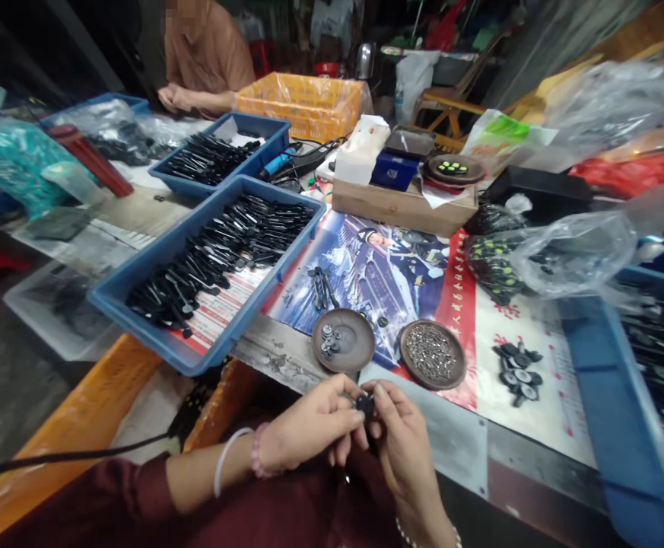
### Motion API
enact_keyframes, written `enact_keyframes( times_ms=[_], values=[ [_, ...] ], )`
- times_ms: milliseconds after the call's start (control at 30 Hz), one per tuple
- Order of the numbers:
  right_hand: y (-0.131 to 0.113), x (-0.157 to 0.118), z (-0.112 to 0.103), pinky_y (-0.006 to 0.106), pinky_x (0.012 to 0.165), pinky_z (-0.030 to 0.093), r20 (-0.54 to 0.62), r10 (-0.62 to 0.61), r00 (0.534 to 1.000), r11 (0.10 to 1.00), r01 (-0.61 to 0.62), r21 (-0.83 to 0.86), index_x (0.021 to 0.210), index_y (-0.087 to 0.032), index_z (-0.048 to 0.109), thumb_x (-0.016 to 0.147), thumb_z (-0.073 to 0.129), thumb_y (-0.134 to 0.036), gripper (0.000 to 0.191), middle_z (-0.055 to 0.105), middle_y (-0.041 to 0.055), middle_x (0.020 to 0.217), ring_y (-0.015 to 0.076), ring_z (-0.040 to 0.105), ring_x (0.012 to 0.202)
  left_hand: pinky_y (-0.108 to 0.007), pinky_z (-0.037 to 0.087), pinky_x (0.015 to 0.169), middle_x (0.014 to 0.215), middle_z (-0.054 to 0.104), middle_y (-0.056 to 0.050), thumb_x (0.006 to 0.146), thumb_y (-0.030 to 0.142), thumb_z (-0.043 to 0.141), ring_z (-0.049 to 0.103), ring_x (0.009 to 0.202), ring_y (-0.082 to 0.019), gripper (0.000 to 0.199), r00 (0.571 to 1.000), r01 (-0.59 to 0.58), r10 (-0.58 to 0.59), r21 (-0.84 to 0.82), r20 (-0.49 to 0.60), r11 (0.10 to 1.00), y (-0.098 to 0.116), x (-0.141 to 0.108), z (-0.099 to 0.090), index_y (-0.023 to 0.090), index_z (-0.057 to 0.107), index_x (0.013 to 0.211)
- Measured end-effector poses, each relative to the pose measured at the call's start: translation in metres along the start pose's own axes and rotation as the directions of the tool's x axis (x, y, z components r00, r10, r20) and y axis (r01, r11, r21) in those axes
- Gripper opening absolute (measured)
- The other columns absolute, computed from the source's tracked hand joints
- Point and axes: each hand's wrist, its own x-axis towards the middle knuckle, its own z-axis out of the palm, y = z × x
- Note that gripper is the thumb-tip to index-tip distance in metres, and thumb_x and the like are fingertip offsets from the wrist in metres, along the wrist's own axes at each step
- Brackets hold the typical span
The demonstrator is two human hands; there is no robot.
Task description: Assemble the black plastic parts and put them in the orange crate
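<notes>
Fingertips of my left hand (309,422) and my right hand (403,438) meet just in front of the table edge, pinching a small black plastic part (365,405) between them. My fingers cover most of it. Beyond my left hand lies a brown dish (357,342) with several small grey round pieces (330,340). Close to my right hand, another brown dish (405,373) holds a pile of small metal pieces (431,352), perhaps screws or pins. A few slim black parts (322,288) lie on the poster past the dishes.
Blue trays (195,364) of long black parts stand to the left. Black round-headed pieces (519,373) and another blue tray (622,411) are at the right. Behind are a wooden box (403,207), a clear bag (576,251), an orange crate (303,106) and a seated person (209,65).
</notes>
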Motion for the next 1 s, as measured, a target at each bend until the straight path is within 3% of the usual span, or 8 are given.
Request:
enact_keyframes(
  times_ms=[267, 400, 467, 567, 667, 733, 833, 1000],
  values=[
    [-0.011, 0.004, -0.005, 0.016, 0.043, 0.032, -0.001, -0.009, 1.0, 0.996, 0.008, -0.087, 0.101, -0.016, 0.064, 0.078, 0.073, -0.054, 0.045, 0.046, -0.0082, 0.051, 0.0058, 0.038, 0.043, -0.013, 0.037, 0.037, 0.069, 0.066, 0.001, 0.088, 0.032, 0.057, 0.05, 0.039, -0.005, 0.023, 1.0, -0.008, 0.008, 0.003, 0.007, 1.0, 0.004, 0.011, 0.003, 0.017, 0.045, 0.101],
    [-0.025, 0.004, -0.025, 0.021, 0.052, 0.042, -0.066, -0.197, 0.978, 0.934, 0.167, -0.316, 0.11, -0.02, 0.06, 0.085, 0.065, -0.05, 0.039, 0.059, -0.0022, 0.071, 0.0092, 0.049, 0.053, -0.014, 0.038, 0.038, 0.072, 0.068, -0.001, 0.087, 0.032, 0.058, 0.052, 0.041, -0.005, 0.026, 1.0, -0.014, 0.014, -0.016, -0.015, 1.0, 0.006, 0.012, 0.001, 0.016, 0.046, 0.103],
    [-0.037, 0.009, -0.043, 0.026, 0.059, 0.048, -0.086, -0.359, 0.929, 0.768, 0.242, -0.594, 0.106, -0.02, 0.062, 0.088, 0.06, -0.048, 0.034, 0.064, 0.003, 0.082, 0.0143, 0.057, 0.062, -0.014, 0.038, 0.039, 0.072, 0.068, -0.001, 0.087, 0.031, 0.058, 0.051, 0.041, -0.005, 0.026, 0.999, -0.022, 0.021, -0.02, -0.035, 1.0, 0.006, 0.012, -0.001, 0.016, 0.047, 0.104],
    [-0.056, 0.027, -0.067, 0.034, 0.068, 0.051, 0.023, -0.525, 0.851, 0.292, 0.205, -0.934, 0.106, -0.017, 0.064, 0.09, 0.054, -0.04, 0.03, 0.067, 0.0109, 0.097, 0.0231, 0.064, 0.077, -0.014, 0.039, 0.04, 0.072, 0.069, -0.002, 0.087, 0.03, 0.058, 0.052, 0.042, -0.005, 0.023, 0.997, -0.04, 0.038, -0.031, -0.06, 0.999, 0.004, 0.01, -0.003, 0.015, 0.047, 0.102],
    [-0.072, 0.049, -0.076, 0.038, 0.074, 0.049, 0.134, -0.445, 0.886, -0.185, 0.056, -0.981, 0.118, -0.011, 0.06, 0.09, 0.053, -0.027, 0.033, 0.066, 0.0169, 0.105, 0.03, 0.065, 0.091, -0.014, 0.039, 0.04, 0.072, 0.069, -0.002, 0.086, 0.028, 0.058, 0.052, 0.042, -0.005, 0.023, 0.996, -0.057, 0.053, -0.054, -0.07, 0.997, 0.003, 0.008, -0.004, 0.016, 0.047, 0.101],
    [-0.078, 0.062, -0.073, 0.037, 0.073, 0.048, 0.144, -0.34, 0.929, -0.376, 0.006, -0.927, 0.116, -0.009, 0.06, 0.091, 0.052, -0.022, 0.029, 0.067, 0.0176, 0.104, 0.0306, 0.066, 0.093, -0.014, 0.039, 0.04, 0.072, 0.069, -0.001, 0.085, 0.027, 0.059, 0.053, 0.042, -0.006, 0.024, 0.996, -0.065, 0.059, -0.076, -0.074, 0.995, 0.002, 0.005, -0.005, 0.016, 0.047, 0.102],
    [-0.081, 0.074, -0.069, 0.034, 0.063, 0.045, 0.137, -0.273, 0.952, -0.453, -0.001, -0.892, 0.098, -0.011, 0.063, 0.092, 0.051, -0.02, 0.016, 0.069, 0.0155, 0.091, 0.0281, 0.068, 0.079, -0.014, 0.039, 0.04, 0.073, 0.07, -0.002, 0.083, 0.027, 0.061, 0.053, 0.042, -0.006, 0.026, 0.995, -0.065, 0.056, -0.105, -0.083, 0.992, 0.0, 0.001, -0.008, 0.016, 0.048, 0.102],
    [-0.084, 0.079, -0.076, 0.03, 0.056, 0.039, 0.152, -0.27, 0.951, -0.413, 0.029, -0.91, 0.085, -0.018, 0.062, 0.09, 0.05, -0.028, 0.016, 0.07, 0.0099, 0.075, 0.0243, 0.066, 0.063, -0.014, 0.039, 0.038, 0.071, 0.069, -0.001, 0.08, 0.032, 0.065, 0.052, 0.04, -0.005, 0.029, 0.995, -0.068, 0.056, -0.162, -0.078, 0.985, -0.001, -0.004, -0.014, 0.016, 0.048, 0.098]
  ],
)
